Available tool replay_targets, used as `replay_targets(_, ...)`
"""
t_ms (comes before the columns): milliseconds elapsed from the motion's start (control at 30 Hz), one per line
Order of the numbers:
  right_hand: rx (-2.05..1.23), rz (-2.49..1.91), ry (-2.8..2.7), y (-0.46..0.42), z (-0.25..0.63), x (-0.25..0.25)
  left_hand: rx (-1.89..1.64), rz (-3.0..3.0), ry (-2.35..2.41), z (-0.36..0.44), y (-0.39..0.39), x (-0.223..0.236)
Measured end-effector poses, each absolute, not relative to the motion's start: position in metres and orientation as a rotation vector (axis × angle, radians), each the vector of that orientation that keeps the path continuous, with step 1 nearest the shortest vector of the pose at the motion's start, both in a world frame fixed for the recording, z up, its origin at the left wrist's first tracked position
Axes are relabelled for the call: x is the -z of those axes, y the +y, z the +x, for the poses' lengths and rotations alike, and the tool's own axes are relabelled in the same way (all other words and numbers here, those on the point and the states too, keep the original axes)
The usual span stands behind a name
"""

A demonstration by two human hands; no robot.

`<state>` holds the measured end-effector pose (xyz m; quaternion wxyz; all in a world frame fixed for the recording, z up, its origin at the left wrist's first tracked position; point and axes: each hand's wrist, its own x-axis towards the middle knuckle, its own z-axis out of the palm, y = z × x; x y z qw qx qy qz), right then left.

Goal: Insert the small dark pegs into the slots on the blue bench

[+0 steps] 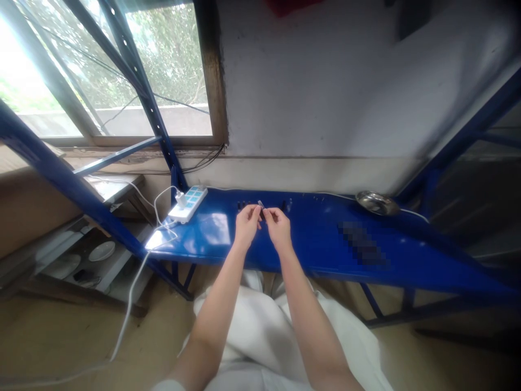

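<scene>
One power strip [189, 205] and metal dish [376, 203] flank both hands [246, 224] [279, 227].

- From between my left grip [247, 224] and right grip [279, 227], I see small pieces [284, 206] on the desk [309, 244] at ten and two o'clock.
- Power strip [188, 205] on the desk at nine.
- Dish [376, 203] on the desk at three, near the back.
- Window [175, 65] behind at eleven, wall [325, 98] at one.
</scene>
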<state>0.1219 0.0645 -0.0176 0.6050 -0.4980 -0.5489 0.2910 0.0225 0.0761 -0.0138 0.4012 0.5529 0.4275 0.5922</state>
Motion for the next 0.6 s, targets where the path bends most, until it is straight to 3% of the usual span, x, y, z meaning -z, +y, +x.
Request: replay_targets(600, -0.691, -1.098, -1.303, 0.073, 0.134, 0.018, -1.415, 1.578, 1.087, 0.031, 0.085, 0.005)
